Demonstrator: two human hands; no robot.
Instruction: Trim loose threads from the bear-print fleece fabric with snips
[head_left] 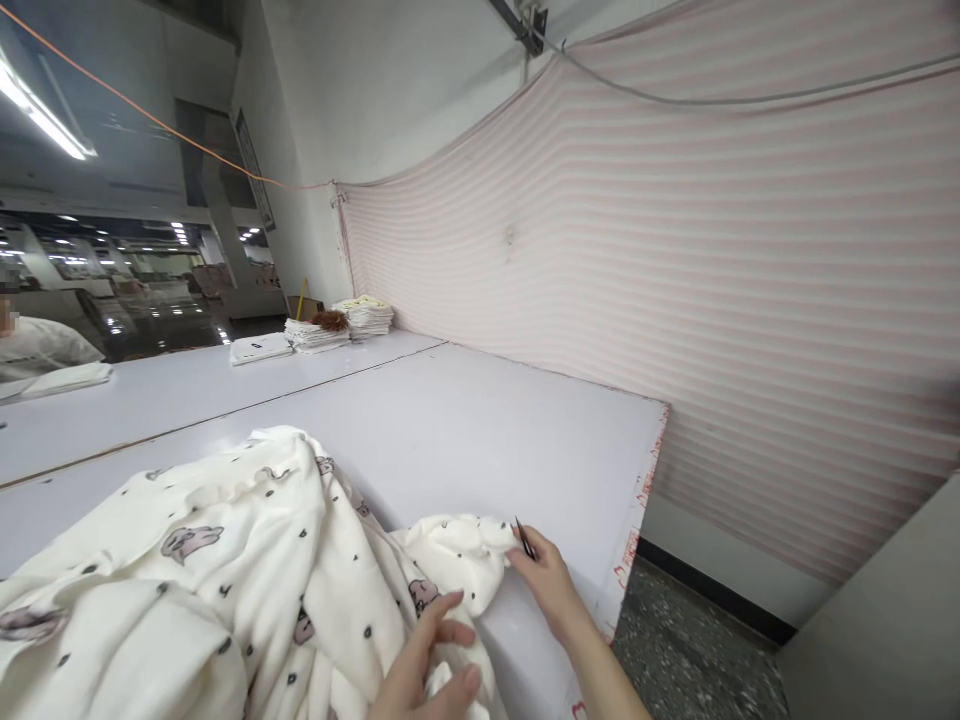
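Note:
A large heap of white soft cloth (277,560), printed with small dark marks and pinkish-grey animal figures, lies bunched over the near left of the table. My right hand (544,575) pinches the end of a narrower part of this cloth at its right side. Slim dark thread snips (525,540) poke up from the same hand, their points upward; the rest of them is hidden in the fingers. At the bottom centre my left hand (431,660) rests against the cloth, thumb and fingers apart, with folds of cloth between and behind them.
The pale table (510,420) has a seam across it and a taped right edge. Folded white cloth stacks (319,332) stand at the far end, a brownish fuzzy item on top. Pink-striped fabric (675,250) hangs along the wall. At far left is a person in a white shirt (45,345).

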